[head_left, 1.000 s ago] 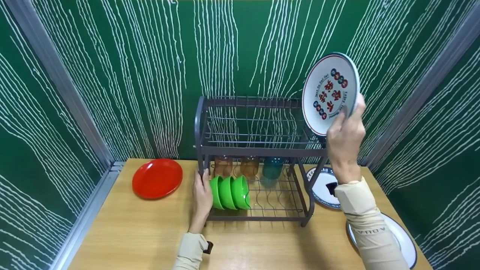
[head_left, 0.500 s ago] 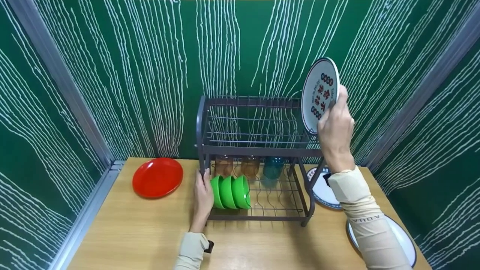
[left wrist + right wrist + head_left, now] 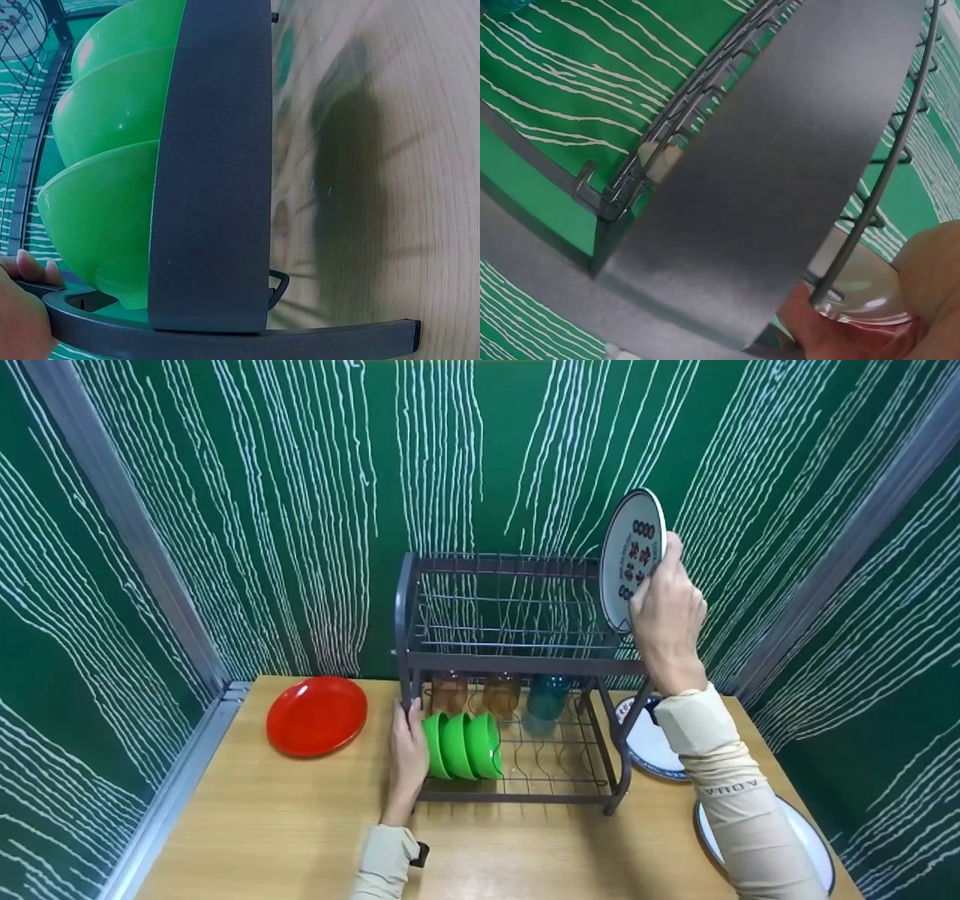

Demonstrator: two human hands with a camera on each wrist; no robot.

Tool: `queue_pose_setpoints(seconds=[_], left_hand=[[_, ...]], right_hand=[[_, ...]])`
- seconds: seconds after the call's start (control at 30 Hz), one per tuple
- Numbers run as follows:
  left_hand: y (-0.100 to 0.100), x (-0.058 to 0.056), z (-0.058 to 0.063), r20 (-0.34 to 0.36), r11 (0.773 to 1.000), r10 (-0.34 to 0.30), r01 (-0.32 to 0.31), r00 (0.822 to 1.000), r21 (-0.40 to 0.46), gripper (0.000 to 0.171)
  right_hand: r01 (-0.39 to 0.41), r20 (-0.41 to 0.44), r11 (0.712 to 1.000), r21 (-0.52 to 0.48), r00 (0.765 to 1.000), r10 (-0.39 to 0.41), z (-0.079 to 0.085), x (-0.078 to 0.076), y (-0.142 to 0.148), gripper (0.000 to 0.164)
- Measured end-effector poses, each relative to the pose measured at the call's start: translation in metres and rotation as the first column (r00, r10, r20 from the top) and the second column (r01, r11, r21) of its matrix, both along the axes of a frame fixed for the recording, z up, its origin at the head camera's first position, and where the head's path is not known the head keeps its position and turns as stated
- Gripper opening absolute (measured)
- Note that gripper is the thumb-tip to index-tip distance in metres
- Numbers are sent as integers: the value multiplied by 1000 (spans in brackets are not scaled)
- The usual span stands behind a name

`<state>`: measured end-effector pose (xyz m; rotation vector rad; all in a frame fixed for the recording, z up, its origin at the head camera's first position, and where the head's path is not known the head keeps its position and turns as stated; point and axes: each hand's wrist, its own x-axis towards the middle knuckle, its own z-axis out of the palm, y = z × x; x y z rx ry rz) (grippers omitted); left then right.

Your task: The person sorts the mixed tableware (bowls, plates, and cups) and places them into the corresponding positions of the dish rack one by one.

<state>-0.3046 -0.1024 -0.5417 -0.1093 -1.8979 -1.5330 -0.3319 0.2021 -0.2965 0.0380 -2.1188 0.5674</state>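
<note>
My right hand point(image 3: 667, 615) pinches the rim of a white plate point(image 3: 630, 555) with red characters in its middle. The plate stands nearly upright at the right end of the upper tier of a dark two-tier dish rack point(image 3: 525, 664), its lower edge at the wires. In the right wrist view, a broad rack bar hides much of the plate point(image 3: 862, 281). My left hand point(image 3: 409, 754) grips the rack's left side post, with fingertips point(image 3: 30, 266) curled over the frame in the left wrist view. Beside it, three green bowls point(image 3: 484, 746) lean in a row on the lower tier.
Behind the bowls are two orange cups point(image 3: 501, 694) and a blue cup point(image 3: 549, 694). A red plate point(image 3: 319, 716) lies left of the rack. At the right lie a blue-rimmed plate point(image 3: 652, 746) and another white plate point(image 3: 806, 840), partly under my right arm.
My right hand has moved left and slightly down with the white plate, which has turned more edge-on and come down toward the upper tier. The left hand has stayed on the post.
</note>
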Motion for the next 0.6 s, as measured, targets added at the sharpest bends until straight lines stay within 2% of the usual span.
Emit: queue_pose_setpoints(seconds=[0.23, 0.4, 0.6], left_hand=[[-1, -1, 0, -7, 1000, 5, -5, 1000, -15, 20], [-1, 1, 1, 29, 1000, 6, -5, 1000, -11, 24], [0, 1, 2, 18, 1000, 5, -5, 1000, 0, 23]], right_hand=[[67, 9, 998, 12, 998, -67, 3, -2, 5, 39], [31, 48, 999, -37, 998, -29, 6, -2, 7, 41], [13, 103, 997, -71, 995, -6, 11, -2, 9, 42]])
